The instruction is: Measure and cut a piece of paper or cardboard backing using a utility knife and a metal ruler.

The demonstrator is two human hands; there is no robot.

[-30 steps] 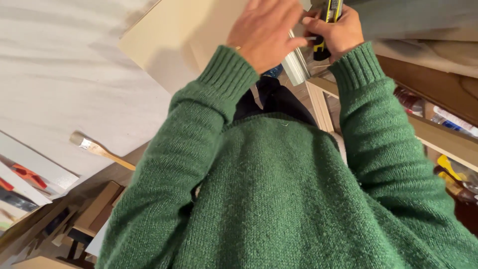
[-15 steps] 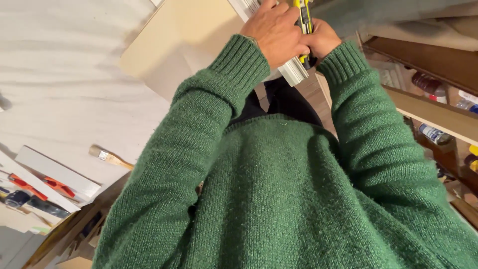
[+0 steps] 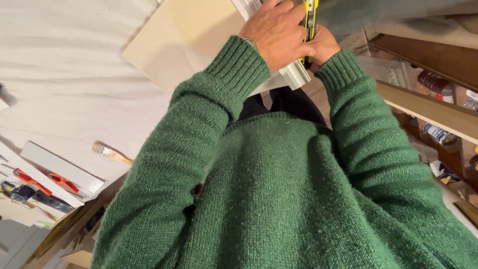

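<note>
Left hand (image 3: 276,32) presses the ruler (image 3: 294,74) at twelve o'clock; right hand (image 3: 323,45), fingers clenched on the knife (image 3: 309,20), cutting the board (image 3: 189,35).

The person wears a thick green knitted sweater (image 3: 298,199), its wool slightly fuzzy with pale flecks of lint. Both sleeves end in ribbed cuffs; above those cuffs the left hand (image 3: 276,32) and right hand (image 3: 323,46) are bare, no gloves or rings visible. Beyond the sweater's ribbed hem, a dark garment (image 3: 294,102) shows, probably trousers.
</note>
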